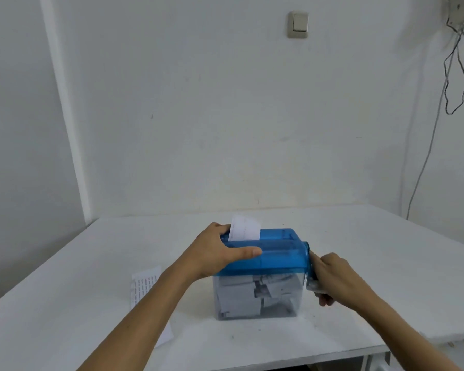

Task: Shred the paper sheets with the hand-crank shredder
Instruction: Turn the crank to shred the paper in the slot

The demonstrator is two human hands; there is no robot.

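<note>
Left hand (pixel 219 254) clasping shredder lid (pixel 281 254), right hand (pixel 335 281) curled round crank (pixel 309 261), sheet (pixel 244 228) upright in slot, spare sheets (pixel 144 289) left.

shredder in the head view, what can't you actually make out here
- Crank handle: head view, mostly covered by the right hand and blurred.
- Sheet in the slot: head view, print too small to read.
- Spare sheets: head view, partly under the left forearm; count unclear.

Bare forearms (pixel 145 303), left hand (pixel 217 253), right hand (pixel 338 277)
</note>
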